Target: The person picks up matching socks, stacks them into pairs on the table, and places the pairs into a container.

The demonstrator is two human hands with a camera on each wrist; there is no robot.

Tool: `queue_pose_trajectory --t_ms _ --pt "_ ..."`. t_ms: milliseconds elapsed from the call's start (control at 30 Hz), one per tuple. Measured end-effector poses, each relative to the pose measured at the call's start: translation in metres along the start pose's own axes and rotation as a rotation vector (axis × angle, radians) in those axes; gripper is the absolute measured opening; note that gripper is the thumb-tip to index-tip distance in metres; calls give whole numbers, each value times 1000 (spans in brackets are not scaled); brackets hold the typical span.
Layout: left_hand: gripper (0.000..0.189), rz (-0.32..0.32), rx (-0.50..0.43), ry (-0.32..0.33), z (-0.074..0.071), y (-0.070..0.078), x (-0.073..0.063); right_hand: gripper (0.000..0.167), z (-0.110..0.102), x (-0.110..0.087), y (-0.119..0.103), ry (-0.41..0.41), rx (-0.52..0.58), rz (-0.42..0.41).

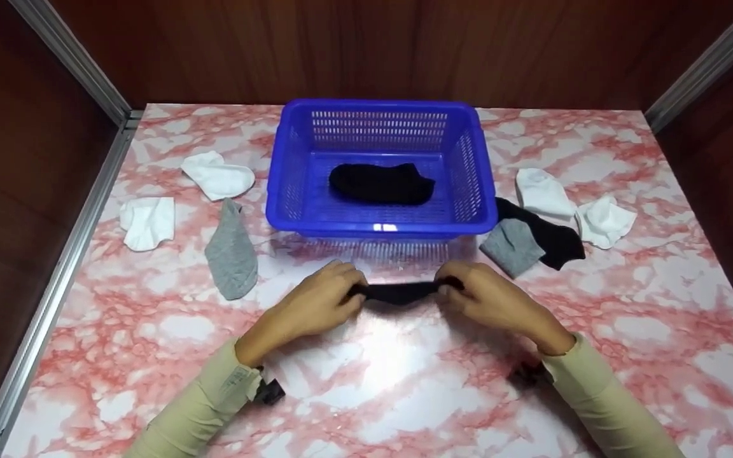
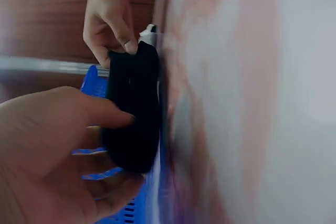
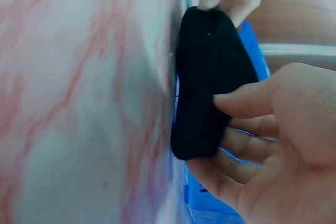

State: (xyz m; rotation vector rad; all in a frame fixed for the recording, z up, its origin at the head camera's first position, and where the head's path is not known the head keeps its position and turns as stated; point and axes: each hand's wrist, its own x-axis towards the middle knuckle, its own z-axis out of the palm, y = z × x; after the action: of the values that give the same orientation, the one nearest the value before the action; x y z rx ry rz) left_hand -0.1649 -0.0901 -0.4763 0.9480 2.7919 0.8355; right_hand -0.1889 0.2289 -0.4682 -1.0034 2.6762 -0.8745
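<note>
A black sock [image 1: 401, 293] is stretched between both hands, in front of the basket. My left hand [image 1: 323, 299] pinches its left end, thumb on the near face and fingers behind, as the left wrist view shows on the sock [image 2: 134, 103]. The other end is pinched by my right hand [image 1: 490, 299], with the thumb across the fabric of the sock [image 3: 207, 77] in the right wrist view. Just beyond the hands stands a blue plastic basket [image 1: 382, 228], and another black sock [image 1: 381, 184] lies flat on its floor.
Left of the basket lie two white socks [image 1: 219, 176] [image 1: 148, 222] and a grey sock [image 1: 231, 254]. To its right, a grey sock [image 1: 513, 247] overlaps a black sock [image 1: 554, 238], close to two more white socks [image 1: 543, 193] [image 1: 605, 221]. Wooden panels [image 1: 379, 51] enclose the marbled table [image 1: 392, 407].
</note>
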Motion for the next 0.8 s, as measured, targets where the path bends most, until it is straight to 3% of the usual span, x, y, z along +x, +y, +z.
queue_pose_trajectory --t_ms 67,133,233,367,500,800 --pt "15 -72 -179 13 -2 0 1 15 -1 0 -3 52 56 37" --pt "15 -143 -299 38 -3 -1 3 19 -1 0 -5 109 97 71" --pt "21 -191 -347 87 -2 -2 4 26 1 1 -7 169 178 112" --pt "32 -197 -332 107 2 -5 4 23 6 1 -6 176 215 141" --pt "29 -171 -245 94 5 -9 2 14 10 1 -1 114 148 148" --pt "15 -128 -20 43 5 -13 -1 29 10 3 3 -17 32 134"
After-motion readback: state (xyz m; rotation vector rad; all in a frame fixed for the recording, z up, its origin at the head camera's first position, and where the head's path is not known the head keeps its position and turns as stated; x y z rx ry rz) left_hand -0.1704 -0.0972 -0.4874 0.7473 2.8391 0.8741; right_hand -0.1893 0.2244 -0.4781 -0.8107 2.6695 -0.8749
